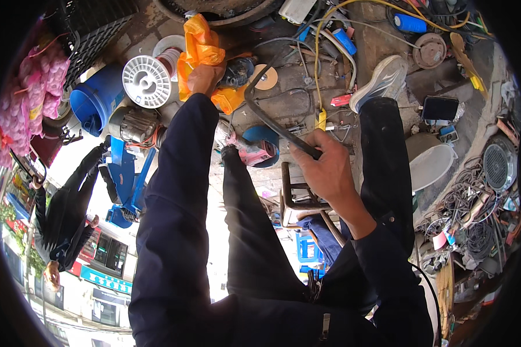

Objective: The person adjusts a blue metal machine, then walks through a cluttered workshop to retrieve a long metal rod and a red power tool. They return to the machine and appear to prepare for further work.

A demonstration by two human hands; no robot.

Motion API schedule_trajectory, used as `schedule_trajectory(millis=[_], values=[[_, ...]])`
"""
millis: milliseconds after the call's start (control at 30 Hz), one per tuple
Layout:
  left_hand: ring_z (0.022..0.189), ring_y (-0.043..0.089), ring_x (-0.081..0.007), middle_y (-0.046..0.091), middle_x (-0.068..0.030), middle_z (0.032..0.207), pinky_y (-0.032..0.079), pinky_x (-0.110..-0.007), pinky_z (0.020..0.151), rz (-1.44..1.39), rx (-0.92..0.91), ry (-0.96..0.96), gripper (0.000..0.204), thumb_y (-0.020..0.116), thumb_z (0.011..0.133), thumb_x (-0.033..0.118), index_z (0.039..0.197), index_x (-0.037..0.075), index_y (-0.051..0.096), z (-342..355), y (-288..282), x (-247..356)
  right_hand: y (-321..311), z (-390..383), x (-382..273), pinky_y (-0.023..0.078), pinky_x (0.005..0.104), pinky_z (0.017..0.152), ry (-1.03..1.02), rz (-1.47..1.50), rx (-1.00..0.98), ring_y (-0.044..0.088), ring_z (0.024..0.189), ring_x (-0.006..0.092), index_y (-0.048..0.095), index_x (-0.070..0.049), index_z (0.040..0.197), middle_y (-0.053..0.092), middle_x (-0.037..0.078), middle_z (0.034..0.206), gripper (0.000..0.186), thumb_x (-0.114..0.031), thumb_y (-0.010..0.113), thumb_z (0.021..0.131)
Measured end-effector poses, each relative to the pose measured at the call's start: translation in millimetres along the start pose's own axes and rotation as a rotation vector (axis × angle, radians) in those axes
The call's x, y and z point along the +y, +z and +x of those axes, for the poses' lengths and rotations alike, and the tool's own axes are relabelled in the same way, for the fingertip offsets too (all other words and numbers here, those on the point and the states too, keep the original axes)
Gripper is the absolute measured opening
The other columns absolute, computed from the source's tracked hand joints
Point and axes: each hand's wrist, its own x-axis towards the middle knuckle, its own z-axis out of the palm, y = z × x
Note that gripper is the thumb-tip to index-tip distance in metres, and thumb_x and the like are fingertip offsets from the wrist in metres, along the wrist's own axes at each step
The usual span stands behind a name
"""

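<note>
Bar [279,130] slanting up-left, right hand [325,168] gripping

Grimy paved floor [150,26] — glaring daylight [216,254]

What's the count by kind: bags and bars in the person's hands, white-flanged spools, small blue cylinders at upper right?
Orange bag, in the left hand: 1
Bent dark bar, in the right hand: 1
White-flanged spool: 1
Small blue cylinders: 2
Total: 5
</note>
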Motion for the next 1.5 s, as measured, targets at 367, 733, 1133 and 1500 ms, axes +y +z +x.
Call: schedule_trajectory(millis=[367, 733, 1133, 1500], values=[[0.118, 0.069, -0.0323, 0.073, -0.0127, 0.126, 0.054, -0.043, 0.096, -0.129, 0.058, -0.095, 0.082, 0.049, 0.087, 0.081, 0.127, 0.013, 0.073, 7.0, -3.7, -7.5, 2.0, 2.4, -2.3, 0.04, 0.0288, 0.059, 0.01, 0.089, -0.026, 0.048, 0.064, 0.0074, 0.06, -0.001, 0.082, 0.055, 0.001, 0.066, 0.025, -0.017, 0.077, 0.092], [0.113, 0.07, -0.0363, 0.074, -0.0145, 0.12, 0.054, -0.045, 0.091, -0.237, 0.212, -0.065, 0.081, 0.055, 0.08, 0.085, 0.127, 0.02, 0.071, -10.5, -5.1, -4.4, -0.6, 4.4, 2.4, 0.045, 0.0321, 0.059, 0.006, 0.1, -0.014, 0.055, 0.061, 0.0117, 0.063, 0.002, 0.083, 0.063, 0.01, 0.066, 0.023, -0.014, 0.079, 0.089], [0.102, 0.074, -0.0354, 0.077, -0.0145, 0.106, 0.057, -0.045, 0.085, -0.262, 0.299, -0.173, 0.062, 0.076, 0.083, 0.063, 0.12, 0.014, 0.072, -152.7, -62.0, -113.0, -23.7, 16.4, -10.3, 0.041, 0.0281, 0.057, -0.069, 0.088, 0.098, 0.049, 0.062, 0.0072, 0.061, -0.001, 0.08, 0.057, 0.001, 0.066, 0.025, -0.016, 0.079, 0.09], [0.099, 0.072, -0.0342, 0.075, -0.0128, 0.105, 0.055, -0.044, 0.087, -0.611, 0.127, -0.143, 0.04, 0.077, 0.089, 0.04, 0.113, 0.008, 0.07, -315.2, 14.4, -72.9, -30.8, 19.0, -17.4, 0.041, 0.0279, 0.057, -0.162, 0.036, 0.165, 0.051, 0.064, 0.0061, 0.062, 0.0, 0.083, 0.059, 0.001, 0.067, 0.022, -0.012, 0.08, 0.087]])
